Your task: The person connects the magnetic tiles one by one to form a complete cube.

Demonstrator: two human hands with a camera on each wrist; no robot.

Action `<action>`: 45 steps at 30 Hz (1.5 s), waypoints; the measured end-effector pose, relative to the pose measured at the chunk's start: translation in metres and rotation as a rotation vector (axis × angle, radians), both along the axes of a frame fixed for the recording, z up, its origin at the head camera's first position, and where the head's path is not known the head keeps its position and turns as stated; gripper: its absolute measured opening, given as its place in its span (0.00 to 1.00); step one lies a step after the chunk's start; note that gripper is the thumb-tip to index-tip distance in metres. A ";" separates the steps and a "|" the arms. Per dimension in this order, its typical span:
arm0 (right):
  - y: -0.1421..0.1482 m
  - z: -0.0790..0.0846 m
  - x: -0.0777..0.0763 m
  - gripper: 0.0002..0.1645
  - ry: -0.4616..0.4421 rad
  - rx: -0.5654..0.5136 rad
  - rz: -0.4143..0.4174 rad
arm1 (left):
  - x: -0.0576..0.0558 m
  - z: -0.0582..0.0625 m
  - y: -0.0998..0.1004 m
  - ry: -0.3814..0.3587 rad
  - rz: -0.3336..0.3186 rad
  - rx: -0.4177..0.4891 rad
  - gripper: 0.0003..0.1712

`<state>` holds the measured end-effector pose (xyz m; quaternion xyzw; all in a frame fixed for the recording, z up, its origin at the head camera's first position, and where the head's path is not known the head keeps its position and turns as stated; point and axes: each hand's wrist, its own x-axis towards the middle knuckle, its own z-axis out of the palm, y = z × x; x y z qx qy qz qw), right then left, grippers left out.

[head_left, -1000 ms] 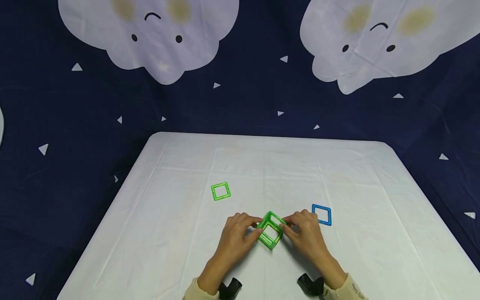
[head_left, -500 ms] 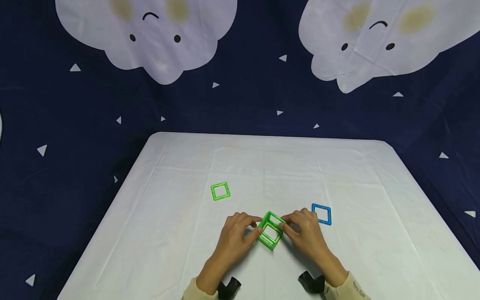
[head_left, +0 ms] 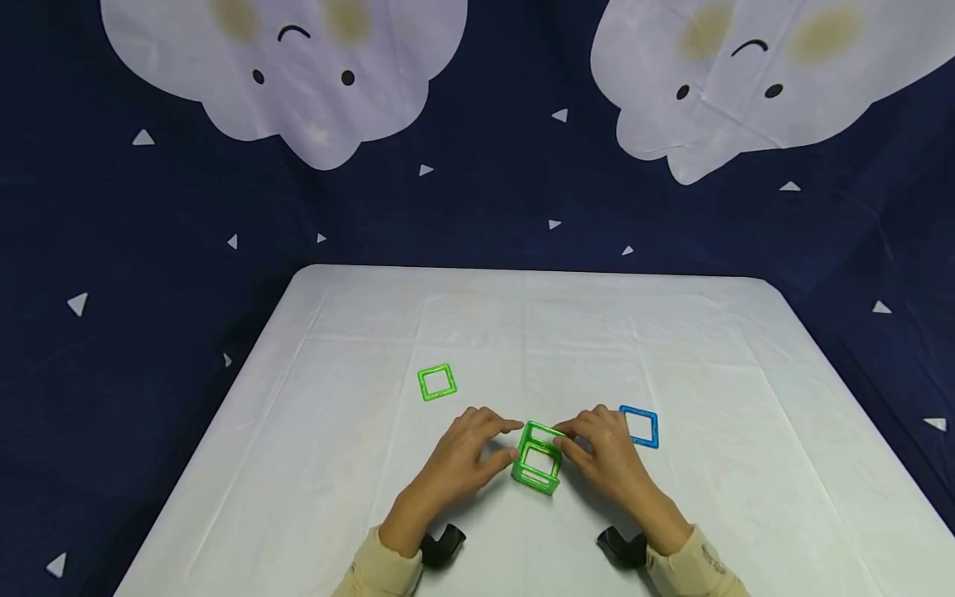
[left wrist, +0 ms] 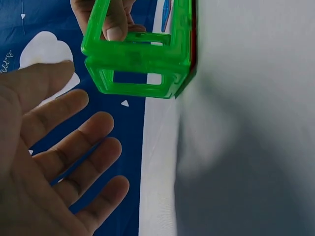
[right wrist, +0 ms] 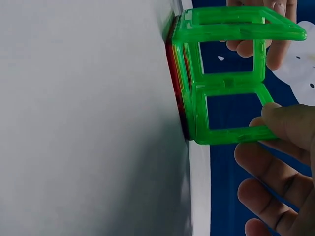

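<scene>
Several green see-through square magnetic tiles stand joined as an open box near the table's front middle. Under their base, a red tile shows as a thin strip in the right wrist view. My right hand pinches the box's upper right edge, the thumb on one side of the frame and a finger behind it. On the other side, my left hand has its fingers spread, holding nothing. In the left wrist view a gap separates its fingertips from the green box.
A loose green square tile lies flat at back left of the box. To the right, a blue square tile lies beside my right hand. A white cloth covers the table; behind it hangs a dark blue curtain with clouds.
My left hand has let go of the box and drawn back to the left, its fingers parting. The box has turned slightly, while my right hand has kept its pinch.
</scene>
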<state>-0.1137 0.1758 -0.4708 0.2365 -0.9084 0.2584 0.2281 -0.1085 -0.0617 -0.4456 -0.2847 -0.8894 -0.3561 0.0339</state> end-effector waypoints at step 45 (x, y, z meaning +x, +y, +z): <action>-0.009 0.041 -0.087 0.16 -0.353 -0.024 0.192 | 0.007 -0.007 0.006 0.000 -0.036 -0.038 0.32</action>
